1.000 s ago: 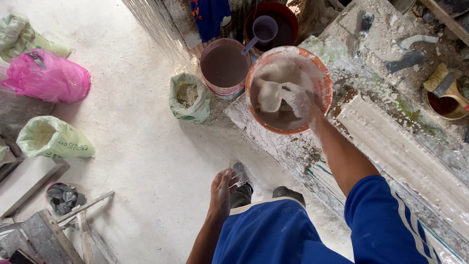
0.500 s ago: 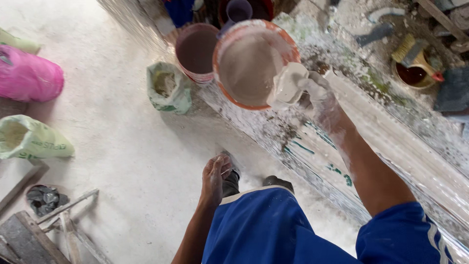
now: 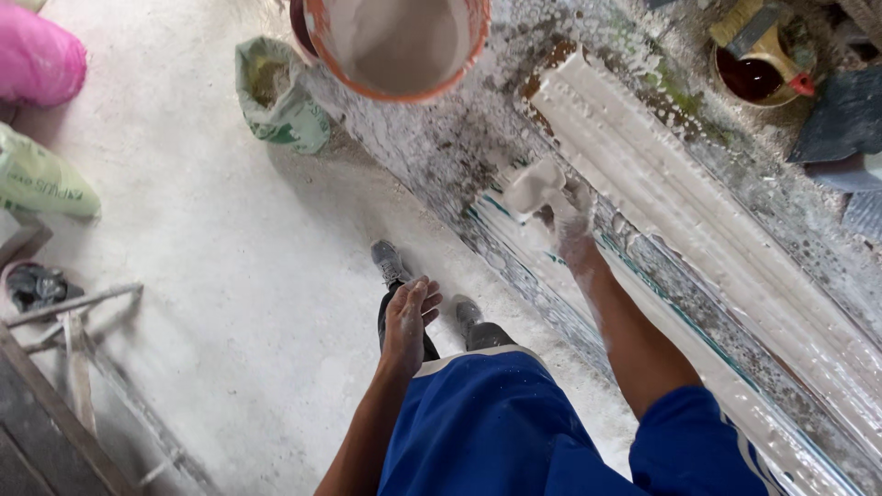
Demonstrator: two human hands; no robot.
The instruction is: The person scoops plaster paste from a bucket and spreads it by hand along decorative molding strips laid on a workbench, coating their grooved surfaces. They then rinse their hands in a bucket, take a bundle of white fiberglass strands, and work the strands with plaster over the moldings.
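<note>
My right hand (image 3: 568, 213), coated in white plaster, grips a wet white lump of plaster (image 3: 533, 186) over the edge of the workbench (image 3: 459, 156), beside a long white moulded cornice strip (image 3: 707, 248) lying on the bench. An orange bucket of white plaster mix (image 3: 395, 46) stands on the bench behind it. My left hand (image 3: 407, 317) hangs loose by my thigh with fingers apart and nothing in it, above my grey shoes (image 3: 390, 264).
A green-white sack (image 3: 276, 96) stands open on the dusty floor near the bench. A pink bag (image 3: 37, 60) and another green sack (image 3: 41, 179) lie at the left. Wooden frames (image 3: 73, 367) sit lower left. A yellow pot of dark liquid (image 3: 755, 64) is on the bench.
My right hand has lifted a lump of plaster out of the orange bucket and carried it toward me, to the near end of the cornice strip. The view tilted downward.
</note>
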